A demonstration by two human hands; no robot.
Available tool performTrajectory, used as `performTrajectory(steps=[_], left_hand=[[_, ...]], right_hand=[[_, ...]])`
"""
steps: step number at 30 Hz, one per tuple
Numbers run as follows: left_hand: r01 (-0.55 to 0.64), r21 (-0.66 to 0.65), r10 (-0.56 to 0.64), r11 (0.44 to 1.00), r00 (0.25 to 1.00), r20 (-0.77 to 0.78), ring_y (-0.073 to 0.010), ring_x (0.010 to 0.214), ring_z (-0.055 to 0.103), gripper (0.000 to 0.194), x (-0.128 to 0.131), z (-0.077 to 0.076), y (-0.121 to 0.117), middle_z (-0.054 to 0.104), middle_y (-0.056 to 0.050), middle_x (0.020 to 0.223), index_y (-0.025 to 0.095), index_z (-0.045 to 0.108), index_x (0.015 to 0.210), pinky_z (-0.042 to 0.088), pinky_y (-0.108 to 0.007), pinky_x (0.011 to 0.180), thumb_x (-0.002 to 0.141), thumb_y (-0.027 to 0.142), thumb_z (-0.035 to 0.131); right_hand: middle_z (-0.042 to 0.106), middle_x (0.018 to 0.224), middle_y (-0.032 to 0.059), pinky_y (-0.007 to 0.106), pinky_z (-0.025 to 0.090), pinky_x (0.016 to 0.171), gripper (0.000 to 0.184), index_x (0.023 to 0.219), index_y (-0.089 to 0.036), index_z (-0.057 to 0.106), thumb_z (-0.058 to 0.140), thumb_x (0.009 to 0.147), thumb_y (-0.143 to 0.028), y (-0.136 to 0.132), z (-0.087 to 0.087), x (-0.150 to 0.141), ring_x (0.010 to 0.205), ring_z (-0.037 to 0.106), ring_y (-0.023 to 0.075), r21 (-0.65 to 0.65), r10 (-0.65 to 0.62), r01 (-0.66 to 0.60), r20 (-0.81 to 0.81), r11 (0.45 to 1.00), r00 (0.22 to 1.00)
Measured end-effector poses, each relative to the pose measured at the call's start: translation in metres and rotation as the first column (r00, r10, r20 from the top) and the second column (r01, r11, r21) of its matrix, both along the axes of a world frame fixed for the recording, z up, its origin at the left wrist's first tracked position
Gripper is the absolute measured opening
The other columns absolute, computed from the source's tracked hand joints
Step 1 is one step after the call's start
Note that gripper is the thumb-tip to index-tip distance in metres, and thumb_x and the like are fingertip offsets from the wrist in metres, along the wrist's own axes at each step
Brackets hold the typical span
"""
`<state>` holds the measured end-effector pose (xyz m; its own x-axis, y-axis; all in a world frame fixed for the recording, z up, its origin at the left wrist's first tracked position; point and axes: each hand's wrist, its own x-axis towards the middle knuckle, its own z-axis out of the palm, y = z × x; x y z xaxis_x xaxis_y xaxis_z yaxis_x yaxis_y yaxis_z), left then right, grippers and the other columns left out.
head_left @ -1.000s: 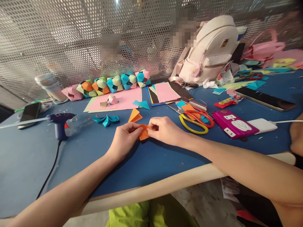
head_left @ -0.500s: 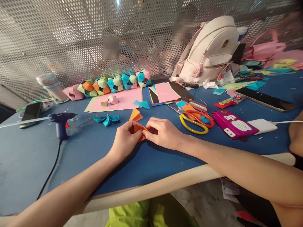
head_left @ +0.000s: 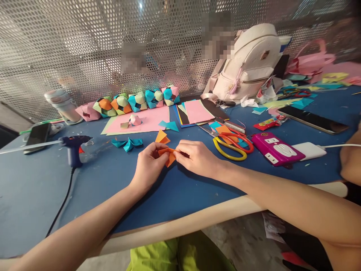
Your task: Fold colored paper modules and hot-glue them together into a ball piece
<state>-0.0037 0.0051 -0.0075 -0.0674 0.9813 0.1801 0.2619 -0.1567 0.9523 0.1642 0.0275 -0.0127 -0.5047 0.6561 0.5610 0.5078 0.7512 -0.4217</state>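
A folded piece of orange paper (head_left: 170,159) is held between my two hands over the blue table, near its front middle. My left hand (head_left: 149,164) pinches its left side with thumb and fingers, which hide part of it. The fingertips of my right hand (head_left: 194,157) are closed on its right edge. Just behind lies another folded orange piece (head_left: 162,137). To the left rest folded blue paper pieces (head_left: 128,143), and a flat blue piece (head_left: 169,125) lies farther back.
A glue gun (head_left: 73,148) stands at left, its cord running forward. Scissors (head_left: 229,146), a purple power strip (head_left: 278,148) and a phone (head_left: 313,119) lie at right. Behind are folded paper balls (head_left: 122,103), paper sheets (head_left: 197,111), a backpack (head_left: 248,64) and a bottle (head_left: 63,106).
My right hand's fingers have shifted slightly toward the paper's right edge, so more of the orange piece shows between my hands. The view has turned a little.
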Motion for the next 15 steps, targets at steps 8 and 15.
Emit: performTrajectory(steps=[8, 15], left_hand=[[-0.008, -0.009, 0.008, 1.000, 1.000, 0.004, -0.0134, 0.060, 0.057, 0.010, -0.0003, 0.0025, -0.0016, 0.064, 0.001, 0.064, 0.017, 0.066, 0.072, 0.044, -0.024, 0.057, 0.069, 0.027, 0.066], [-0.019, -0.058, 0.024, 0.998, 0.994, 0.102, -0.0126, 0.063, 0.056, 0.014, 0.0002, -0.0035, 0.0024, 0.061, 0.002, 0.067, 0.017, 0.061, 0.070, 0.044, -0.025, 0.061, 0.067, 0.028, 0.069]], right_hand=[[0.054, 0.071, 0.0014, 0.025, 0.032, 0.061, 0.022, 0.069, -0.018, 0.051, 0.050, 0.089, -0.028, -0.0015, 0.0030, 0.0025, 0.063, 0.047, 0.0122, -0.048, -0.022, 0.023, 0.033, 0.999, 0.999], [0.048, 0.066, -0.0016, 0.025, 0.028, 0.058, 0.026, 0.063, -0.020, 0.038, 0.052, 0.085, -0.022, -0.0009, 0.0004, -0.0040, 0.060, 0.041, 0.0112, -0.160, -0.069, 0.074, 0.034, 0.984, 0.997]])
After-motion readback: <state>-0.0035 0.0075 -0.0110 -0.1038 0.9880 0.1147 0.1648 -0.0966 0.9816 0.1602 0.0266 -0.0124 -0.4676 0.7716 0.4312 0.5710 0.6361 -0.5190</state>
